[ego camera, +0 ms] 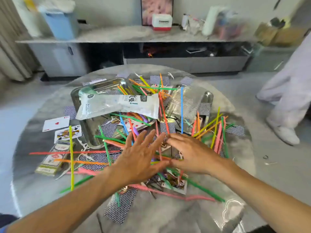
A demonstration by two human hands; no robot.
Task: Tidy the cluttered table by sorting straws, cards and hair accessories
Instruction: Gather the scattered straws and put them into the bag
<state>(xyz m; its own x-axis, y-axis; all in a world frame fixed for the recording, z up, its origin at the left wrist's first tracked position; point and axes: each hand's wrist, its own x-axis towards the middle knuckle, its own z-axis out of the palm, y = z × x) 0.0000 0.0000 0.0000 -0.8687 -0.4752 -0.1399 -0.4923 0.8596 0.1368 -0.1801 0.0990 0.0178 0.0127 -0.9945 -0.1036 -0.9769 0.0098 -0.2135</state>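
Coloured straws lie scattered over a round marble table, mixed with playing cards, some face down. Thin black hair ties lie tangled among them near the front. My left hand hovers flat with fingers spread over the middle of the pile. My right hand reaches in beside it, fingers bent down onto the straws and cards. Whether it grips anything is hidden. A green card box lies at the left.
A metal tray sits mid-table with a clear plastic straw bag lying across it. A ribbed clear container stands at the back right. A person in light clothes stands right of the table. A TV cabinet lies behind.
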